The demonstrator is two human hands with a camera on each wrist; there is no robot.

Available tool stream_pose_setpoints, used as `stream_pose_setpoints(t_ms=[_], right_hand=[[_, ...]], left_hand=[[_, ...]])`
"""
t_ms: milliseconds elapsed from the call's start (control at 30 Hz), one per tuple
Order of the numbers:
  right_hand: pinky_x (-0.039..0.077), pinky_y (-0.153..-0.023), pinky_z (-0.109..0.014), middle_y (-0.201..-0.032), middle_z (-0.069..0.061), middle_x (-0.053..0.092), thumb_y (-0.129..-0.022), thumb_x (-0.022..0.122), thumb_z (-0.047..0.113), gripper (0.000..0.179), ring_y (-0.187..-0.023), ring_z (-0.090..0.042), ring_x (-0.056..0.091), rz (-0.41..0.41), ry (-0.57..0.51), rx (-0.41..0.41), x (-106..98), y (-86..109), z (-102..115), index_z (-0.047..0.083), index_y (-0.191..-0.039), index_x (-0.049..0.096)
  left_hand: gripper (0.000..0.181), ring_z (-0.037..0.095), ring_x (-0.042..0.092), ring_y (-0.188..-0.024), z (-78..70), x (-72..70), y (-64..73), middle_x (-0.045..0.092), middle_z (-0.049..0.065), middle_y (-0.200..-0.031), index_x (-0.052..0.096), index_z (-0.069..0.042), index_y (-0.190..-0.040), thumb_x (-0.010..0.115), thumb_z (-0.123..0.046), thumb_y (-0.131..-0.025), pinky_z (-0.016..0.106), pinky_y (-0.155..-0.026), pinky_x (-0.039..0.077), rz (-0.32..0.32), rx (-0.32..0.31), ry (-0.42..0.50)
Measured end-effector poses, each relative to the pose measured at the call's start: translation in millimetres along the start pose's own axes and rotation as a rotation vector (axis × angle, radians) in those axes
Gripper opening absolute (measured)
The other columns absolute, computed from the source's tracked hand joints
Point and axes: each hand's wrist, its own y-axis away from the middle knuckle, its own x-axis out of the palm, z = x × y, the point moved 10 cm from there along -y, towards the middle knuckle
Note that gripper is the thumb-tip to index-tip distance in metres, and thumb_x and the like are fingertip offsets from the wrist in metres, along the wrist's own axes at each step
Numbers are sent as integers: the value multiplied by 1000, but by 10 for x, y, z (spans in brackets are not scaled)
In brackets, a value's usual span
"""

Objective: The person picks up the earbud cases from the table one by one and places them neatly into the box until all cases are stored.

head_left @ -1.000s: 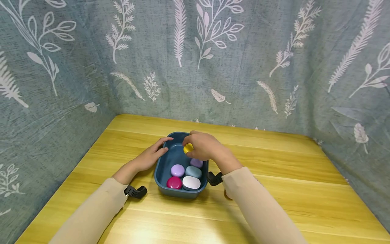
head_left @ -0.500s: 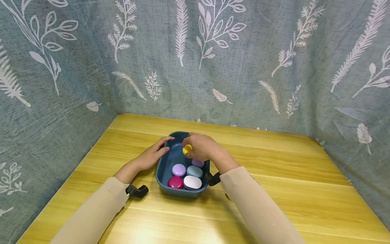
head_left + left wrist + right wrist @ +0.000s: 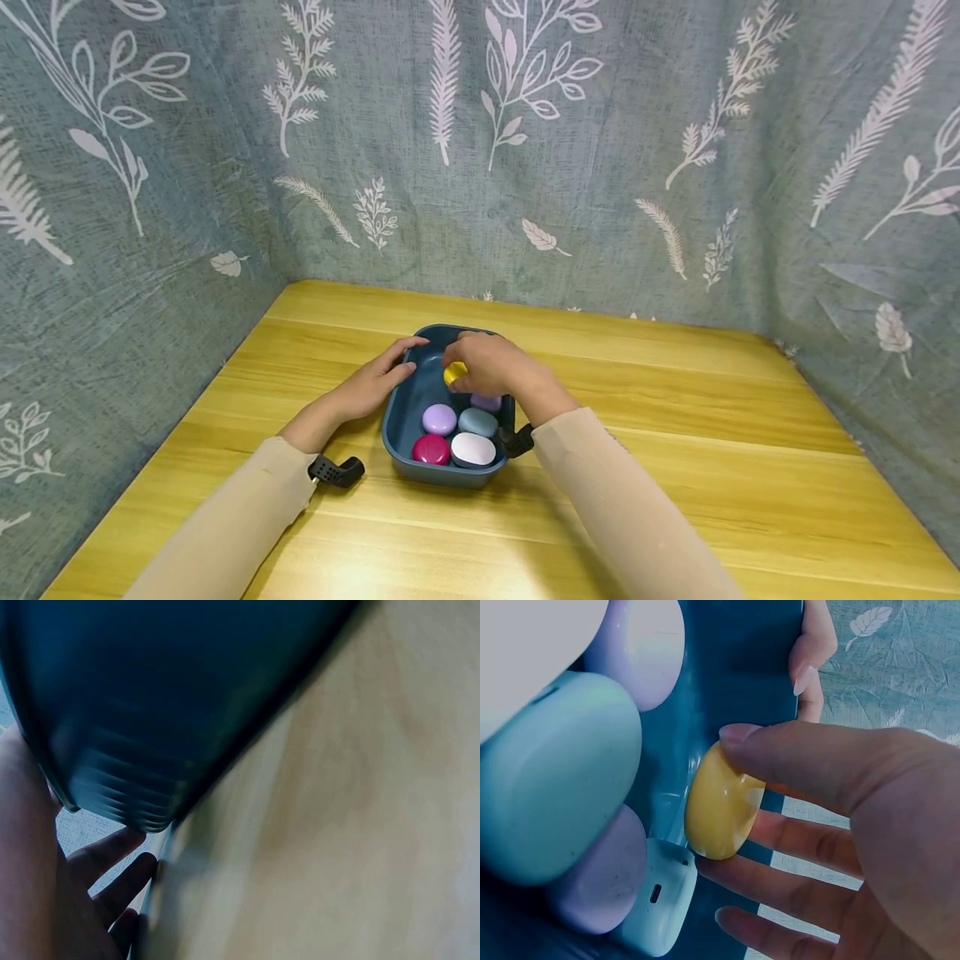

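Observation:
A dark blue rectangular box [image 3: 442, 477] with rounded corners stands on the table. Inside it, my right hand [image 3: 491, 365] pinches a smooth yellow rounded case [image 3: 724, 802] between thumb and fingers, over the box's far half. My left hand [image 3: 372, 382] holds the box's left side, thumb and a finger over the rim; other fingers lie outside the wall in the left wrist view. In the near half lie a lilac case [image 3: 439, 419], a blue-grey case [image 3: 478, 422], a crimson case [image 3: 431, 450] and a white-topped case [image 3: 473, 449]. Another purple case [image 3: 487, 402] is partly hidden under my right hand.
In the right wrist view, a small teal case [image 3: 660, 900] with a port slot lies beside the yellow one. The wooden table [image 3: 690, 450] extends around the box. A patterned grey-green curtain [image 3: 615, 150] hangs along the table's back and sides.
My right hand has moved a little left and nearer, lower into the box, with the yellow case in its fingers. The left hand and the box stay in place.

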Motion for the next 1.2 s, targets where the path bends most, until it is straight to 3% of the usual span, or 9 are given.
stream_pose_setpoints(t_ms=[200,733,1200], right_hand=[[46,-103,-38,-125,-1,59,-91,68,34,39,-116,-19,54,20,14,-11,43,-27,44,20,-127,64],[46,-104,-38,-130,5,62,-92,67,31,38,-125,-18,53,140,13,-12,191,-77,67,21,-129,63],[46,-104,-37,-129,7,62,-91,68,29,35,-123,-16,53,153,-2,-25,230,-87,90,26,-126,65]], left_hand=[[47,33,22,-147,-146,-10,66,19,6,-161,27,-23,-152,36,-31,-106,60,-116,21,12,8,5],[47,33,22,-147,-108,-3,57,18,4,-161,27,-26,-152,36,-34,-106,60,-116,20,14,6,17],[47,33,24,-146,-123,-4,59,19,4,-161,28,-26,-151,36,-33,-106,60,-116,22,0,4,2]])
